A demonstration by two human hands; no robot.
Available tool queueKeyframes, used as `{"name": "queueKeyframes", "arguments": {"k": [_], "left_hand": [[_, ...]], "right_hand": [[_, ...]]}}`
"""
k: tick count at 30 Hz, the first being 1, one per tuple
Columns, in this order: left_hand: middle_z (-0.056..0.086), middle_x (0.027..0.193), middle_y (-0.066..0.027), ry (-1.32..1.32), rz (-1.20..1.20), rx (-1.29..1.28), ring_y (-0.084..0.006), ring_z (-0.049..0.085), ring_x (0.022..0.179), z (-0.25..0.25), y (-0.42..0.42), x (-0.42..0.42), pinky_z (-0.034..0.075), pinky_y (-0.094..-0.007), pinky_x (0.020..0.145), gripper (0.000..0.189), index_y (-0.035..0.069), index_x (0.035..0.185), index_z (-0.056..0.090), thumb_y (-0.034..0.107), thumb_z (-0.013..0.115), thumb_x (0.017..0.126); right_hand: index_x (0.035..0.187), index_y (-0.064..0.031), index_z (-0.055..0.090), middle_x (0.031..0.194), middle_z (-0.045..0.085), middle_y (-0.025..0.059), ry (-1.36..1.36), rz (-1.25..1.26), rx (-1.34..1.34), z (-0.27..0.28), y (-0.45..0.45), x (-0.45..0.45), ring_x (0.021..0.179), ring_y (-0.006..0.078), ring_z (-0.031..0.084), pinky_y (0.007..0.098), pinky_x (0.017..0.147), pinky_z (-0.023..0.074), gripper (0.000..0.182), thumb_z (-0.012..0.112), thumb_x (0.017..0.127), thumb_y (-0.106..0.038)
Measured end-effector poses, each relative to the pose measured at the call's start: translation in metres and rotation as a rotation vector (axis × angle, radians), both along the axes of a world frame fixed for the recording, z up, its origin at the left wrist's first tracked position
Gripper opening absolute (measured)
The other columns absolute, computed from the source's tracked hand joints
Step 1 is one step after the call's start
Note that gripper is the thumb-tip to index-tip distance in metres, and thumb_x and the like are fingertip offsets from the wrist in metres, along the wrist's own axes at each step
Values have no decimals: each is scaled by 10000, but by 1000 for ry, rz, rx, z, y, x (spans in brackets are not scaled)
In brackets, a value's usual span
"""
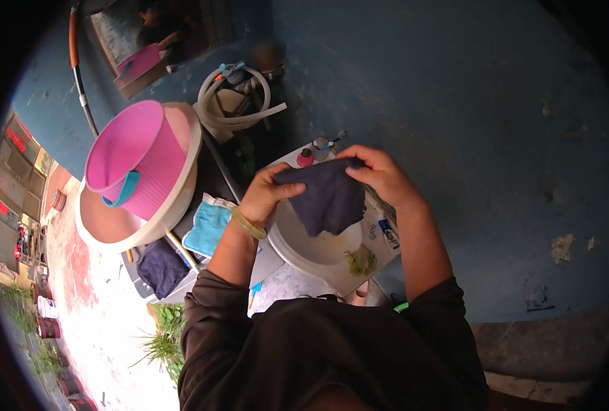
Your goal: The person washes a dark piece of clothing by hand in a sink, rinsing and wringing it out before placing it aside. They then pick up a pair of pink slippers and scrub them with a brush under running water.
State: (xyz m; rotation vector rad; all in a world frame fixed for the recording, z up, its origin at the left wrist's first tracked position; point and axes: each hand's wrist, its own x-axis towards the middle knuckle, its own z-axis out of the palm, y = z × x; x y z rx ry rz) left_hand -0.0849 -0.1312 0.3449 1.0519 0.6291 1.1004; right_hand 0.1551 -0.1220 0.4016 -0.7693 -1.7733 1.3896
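Note:
A dark purple-grey cloth [330, 200] hangs spread between my two hands, above a white washbasin [291, 239]. My left hand [268, 195], with a pale bangle [248, 224] at the wrist, pinches the cloth's upper left corner. At the opposite upper corner my right hand [379, 172] grips it between thumb and fingers. Part of the basin is hidden behind the cloth. A greenish mesh-like clump [361, 260] lies on the basin's near right rim. Just beyond the cloth stands a pink bottle with a dark cap [305, 157].
Left of the basin, a pink ribbed basket [135, 159] sits in a large pale tub [194, 169]. A light blue cloth [208, 226] and another dark cloth [161, 269] lie nearby. A coiled hose [207, 110] is behind. A tube [388, 235] lies right, near the blue wall [489, 180].

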Motion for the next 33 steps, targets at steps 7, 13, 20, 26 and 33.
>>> {"name": "queueKeyframes", "arguments": {"k": [7, 13, 20, 26, 33], "left_hand": [[582, 784, 34, 229, 235, 208, -51, 521, 725, 17, 2, -5, 415, -191, 662, 100, 62, 893, 571, 60, 650, 830], [605, 800, 1, 57, 198, 71, -85, 560, 730, 17, 5, -7, 450, -214, 683, 99, 51, 923, 572, 116, 619, 863], [635, 1023, -91, -304, 27, -233, -171, 623, 908, 19, 2, 3, 492, -287, 833, 253, -2, 1096, 566, 77, 597, 858], [602, 1132, -99, -268, -45, -102, -198, 585, 1037, 16, -4, 4, 450, -303, 929, 385, -19, 1164, 542, -54, 590, 783], [554, 1164, -66, -84, 122, -34, -202, 545, 1052, -5, 8, 1, 421, -316, 943, 604, 16, 1230, 526, -154, 582, 654]], "right_hand": [[1065, 10, 570, 924, 594, 20, -89, -237, 48, -9, 7, 0, 832, 73, 530, 219, 771, 440, 211, 513, 862, 10], [1086, 12, 565, 965, 610, 64, 188, -225, -77, -6, 13, -5, 884, 109, 569, 241, 785, 464, 241, 548, 846, 7], [1104, 51, 536, 1014, 608, 118, 528, -248, -349, -32, 18, -12, 905, 172, 601, 284, 841, 489, 268, 556, 841, 0], [1091, 55, 537, 1034, 598, 125, 605, -252, -420, -20, 22, -12, 916, 185, 598, 296, 848, 497, 245, 550, 853, -1], [1127, 49, 530, 1051, 586, 119, 532, -321, -329, -48, 31, -13, 896, 165, 592, 284, 834, 490, 299, 577, 834, 11]]}}
